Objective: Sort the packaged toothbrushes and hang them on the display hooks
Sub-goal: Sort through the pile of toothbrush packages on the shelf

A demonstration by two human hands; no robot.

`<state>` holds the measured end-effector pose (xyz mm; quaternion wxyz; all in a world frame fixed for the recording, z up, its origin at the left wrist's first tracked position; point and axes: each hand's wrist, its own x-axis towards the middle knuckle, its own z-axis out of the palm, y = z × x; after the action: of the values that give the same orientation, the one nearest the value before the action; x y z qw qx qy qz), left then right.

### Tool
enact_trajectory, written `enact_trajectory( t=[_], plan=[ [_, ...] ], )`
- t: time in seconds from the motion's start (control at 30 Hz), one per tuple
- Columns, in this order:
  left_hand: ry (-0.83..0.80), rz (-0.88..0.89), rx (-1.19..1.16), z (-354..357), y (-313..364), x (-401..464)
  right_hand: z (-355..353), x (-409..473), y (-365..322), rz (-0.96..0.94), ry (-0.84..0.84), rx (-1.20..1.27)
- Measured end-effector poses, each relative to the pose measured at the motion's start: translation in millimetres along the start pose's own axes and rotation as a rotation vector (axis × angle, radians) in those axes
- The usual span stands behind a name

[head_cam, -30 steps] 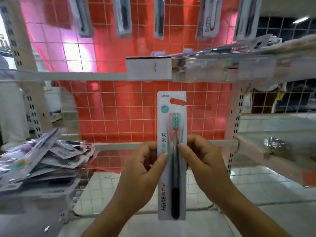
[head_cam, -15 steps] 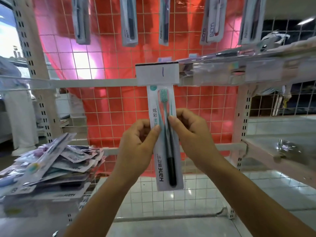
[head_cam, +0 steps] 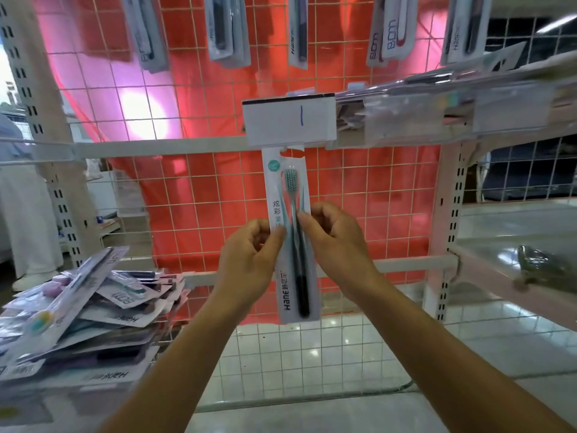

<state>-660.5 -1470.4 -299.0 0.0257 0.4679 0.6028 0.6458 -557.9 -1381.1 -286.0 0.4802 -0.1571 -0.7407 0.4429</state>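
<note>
Head view, toothbrush pack [head_cam: 288, 232] upright, pinched between left hand [head_cam: 249, 260], right hand [head_cam: 335, 245]

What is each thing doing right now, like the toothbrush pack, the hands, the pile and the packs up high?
Toothbrush pack: upright, pinched by both hands, top just under the white label.
Left hand: fingers curled, pinching the pack's left edge.
Right hand: fingers curled, pinching its right edge.
White label: on the shelf rail, marked with one line.
Pile of packs: heaped loose at left, unsorted.
Hanging packs: hung on the top row.
</note>
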Motion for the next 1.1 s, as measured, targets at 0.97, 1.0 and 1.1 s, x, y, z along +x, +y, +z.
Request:
enact_trajectory(
  t=[0.97, 1.0, 1.1],
  plan=[
    [-0.054, -0.229, 0.406, 13, -74, 128, -27, -26, 24, 0.016, -0.082, -0.191],
    [-0.032, -0.236, 0.431, 11, -73, 124, -30, -26, 20, -0.002, -0.090, -0.197],
    [-0.005, -0.244, 0.563, 1, -55, 114, -37, -24, 4, -0.034, -0.099, -0.171]
  ],
)
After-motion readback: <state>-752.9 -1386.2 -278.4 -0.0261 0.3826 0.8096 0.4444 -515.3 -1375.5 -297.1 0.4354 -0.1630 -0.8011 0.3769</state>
